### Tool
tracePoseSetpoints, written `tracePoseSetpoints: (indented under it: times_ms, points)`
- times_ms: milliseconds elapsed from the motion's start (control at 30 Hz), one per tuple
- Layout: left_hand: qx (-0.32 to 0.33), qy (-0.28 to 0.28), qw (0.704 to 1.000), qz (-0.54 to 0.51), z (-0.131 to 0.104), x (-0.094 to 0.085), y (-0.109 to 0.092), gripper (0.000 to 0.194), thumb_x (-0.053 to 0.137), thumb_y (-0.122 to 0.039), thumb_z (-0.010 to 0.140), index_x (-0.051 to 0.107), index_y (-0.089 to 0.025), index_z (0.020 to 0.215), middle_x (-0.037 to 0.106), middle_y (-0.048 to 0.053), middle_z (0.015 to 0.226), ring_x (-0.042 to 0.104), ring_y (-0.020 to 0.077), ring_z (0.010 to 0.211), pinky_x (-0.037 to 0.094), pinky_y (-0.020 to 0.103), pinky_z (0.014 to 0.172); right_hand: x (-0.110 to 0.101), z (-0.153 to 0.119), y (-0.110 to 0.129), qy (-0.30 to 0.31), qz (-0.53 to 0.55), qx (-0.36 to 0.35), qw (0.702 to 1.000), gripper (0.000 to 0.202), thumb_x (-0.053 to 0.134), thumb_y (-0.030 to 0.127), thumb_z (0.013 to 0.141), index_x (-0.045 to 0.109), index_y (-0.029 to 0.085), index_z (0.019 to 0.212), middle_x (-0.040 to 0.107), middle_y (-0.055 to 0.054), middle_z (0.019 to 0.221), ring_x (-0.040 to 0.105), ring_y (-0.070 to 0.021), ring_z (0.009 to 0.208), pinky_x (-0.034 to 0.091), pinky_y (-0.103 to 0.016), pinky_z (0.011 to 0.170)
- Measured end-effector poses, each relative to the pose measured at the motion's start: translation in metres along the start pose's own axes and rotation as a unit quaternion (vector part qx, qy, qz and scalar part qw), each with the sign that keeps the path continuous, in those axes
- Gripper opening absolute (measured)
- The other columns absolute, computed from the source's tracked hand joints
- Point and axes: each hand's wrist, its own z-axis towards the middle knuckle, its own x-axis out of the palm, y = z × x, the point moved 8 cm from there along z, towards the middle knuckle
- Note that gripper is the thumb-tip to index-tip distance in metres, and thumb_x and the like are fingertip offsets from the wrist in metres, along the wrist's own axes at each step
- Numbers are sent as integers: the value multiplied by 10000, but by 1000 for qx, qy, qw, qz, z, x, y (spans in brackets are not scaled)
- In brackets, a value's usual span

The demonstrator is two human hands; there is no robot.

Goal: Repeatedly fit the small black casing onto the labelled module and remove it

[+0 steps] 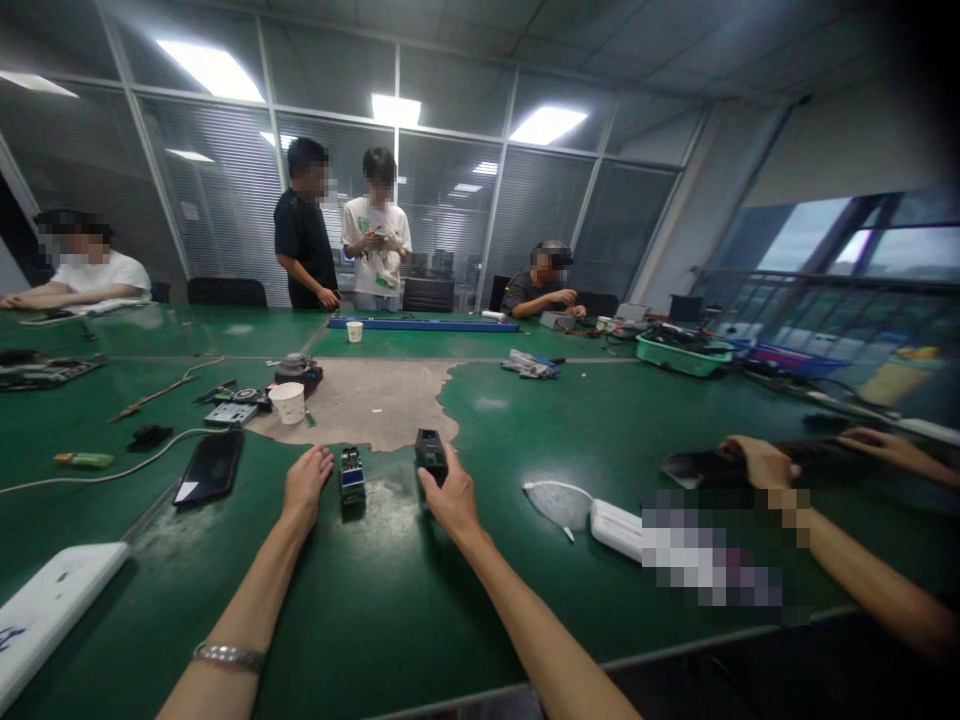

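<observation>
Seen from the head camera, a person's right hand (454, 498) grips a black case (430, 455) in closed fingers above or on a green counter (360, 610); whether its base touches the surface is unclear. The left hand (304, 490) holds nothing, its fingers loosely extended just beside a small circuit module (352, 478), which lies between the two hands, apart from the case. The module's parts look exposed, and a careless sweep of the left fingers could knock it aside or scuff its components. The case is pinched from one side, so a loose hold might let it tip or slip. Beyond the left hand, a paper cup (287, 403) stands close to loose electronics (234, 408); if bumped, any liquid inside, which cannot be seen, could reach them. To the right, a white device (616, 528) trails a cable (562, 488) that a wide-swinging forearm could snag. Farther right, a co-worker's hands (759, 462) handle a long dark part (694, 465); turned carelessly, it could intrude on the shared space.
</observation>
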Motion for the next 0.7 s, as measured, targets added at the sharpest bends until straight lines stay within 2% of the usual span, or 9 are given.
tracePoseSetpoints:
  times_ms: [100,300,500,700]
  points:
    - [-10,16,1000,-5,-4,4,-1,293,485,-171,856,567,-124,1134,605,159,1108,616,172,993,438,355,936,4,-4,-8,11,-6,1,1000,580,573,296,791,398,163,1327,594,-106,1171,575,-232,1061,434,-347,912]
    - [-22,35,999,-11,-8,9,-2,293,478,-221,875,543,-133,1147,583,165,1159,610,176,1005,449,345,917,12,-11,-6,38,-20,6,999,583,609,272,752,435,169,1299,636,-101,1083,602,-248,1005,457,-346,869]
    - [-53,56,997,-23,-9,16,4,323,483,-279,879,528,-125,1160,582,175,1166,603,176,1017,445,337,920,10,-15,-8,28,-18,1,999,673,630,285,741,364,163,1346,587,-119,1186,553,-261,1099,431,-371,921]
    - [-62,88,993,-49,-13,26,5,372,452,-295,894,485,-141,1230,561,174,1206,580,172,1058,432,330,932,14,-12,-4,33,1,19,999,646,591,274,783,340,144,1363,572,-134,1212,552,-253,1109,423,-365,937]
